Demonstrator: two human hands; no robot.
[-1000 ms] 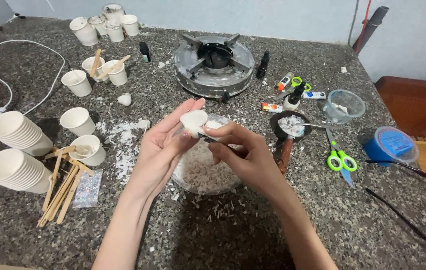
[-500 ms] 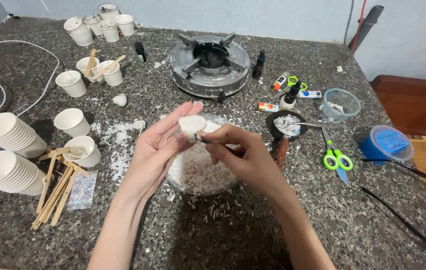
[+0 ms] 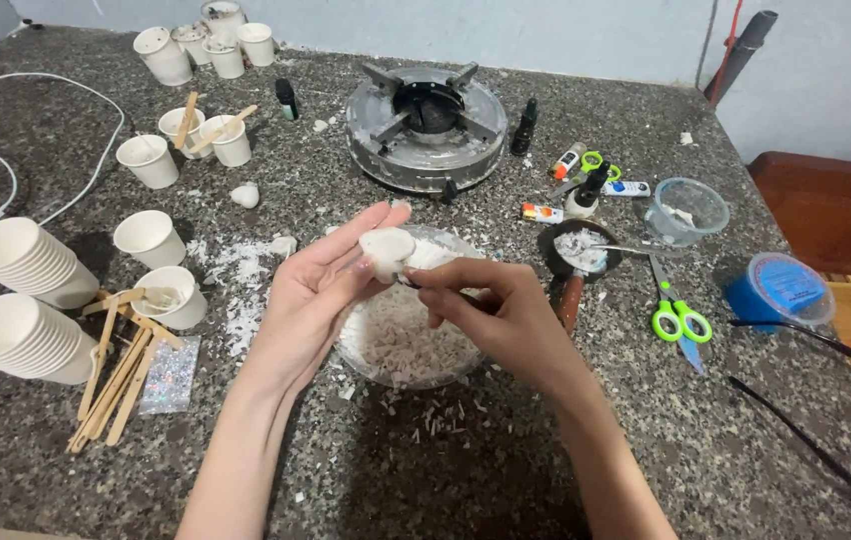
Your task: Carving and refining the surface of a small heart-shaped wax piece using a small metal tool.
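My left hand (image 3: 318,290) holds a small white wax lump (image 3: 387,246) between thumb and fingers, above a clear glass bowl (image 3: 366,356) filled with white wax shavings. My right hand (image 3: 491,305) is closed on a thin tool whose tip touches the lump; the tool is mostly hidden by my fingers. Both hands hover over the bowl on the speckled granite counter (image 3: 426,460). White flakes lie scattered around the bowl.
Stacks of white paper cups (image 3: 26,262) and loose wooden sticks (image 3: 111,375) lie at left. A gas burner (image 3: 428,125) stands at the back. To the right are a small pan with wax (image 3: 578,250), green scissors (image 3: 679,315), a clear container (image 3: 687,208) and a blue tub (image 3: 776,290).
The view has shifted slightly. My hands stay over the bowl with the lump, the right hand working the tool against it with small movements.
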